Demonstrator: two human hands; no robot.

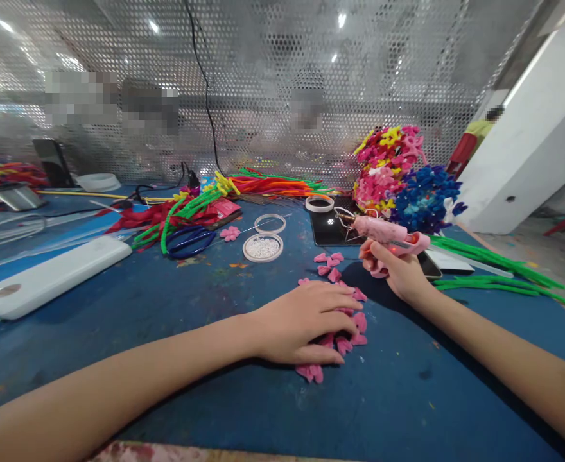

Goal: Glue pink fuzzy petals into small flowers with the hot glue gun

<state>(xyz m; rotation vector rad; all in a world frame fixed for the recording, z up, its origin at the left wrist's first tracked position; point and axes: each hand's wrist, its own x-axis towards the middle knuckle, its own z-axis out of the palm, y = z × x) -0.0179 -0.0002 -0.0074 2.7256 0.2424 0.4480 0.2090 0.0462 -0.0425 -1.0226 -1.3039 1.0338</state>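
My left hand [306, 321] lies over a pile of small pink petal pieces [345, 345], palm down with its fingers spread. Several more of these petals stick out around and beyond the fingertips. In my right hand [398, 273] is a pink glue gun [383, 230], gripped by its handle with the nozzle pointing left. Below the nozzle sits a dark, tablet-like slab [333, 230]. A finished pink flower [230, 233] rests left of a round dish of white beads [262, 248].
Blue-handled scissors [191, 241] lie among red ribbon and green stems. A white elongated device [54, 276] is at left. Bunches of colourful flowers [388, 163] and blue flowers [427, 196] stand behind the glue gun. Green stems [499, 263] lie at right. A perforated metal panel [273, 83] rises behind.
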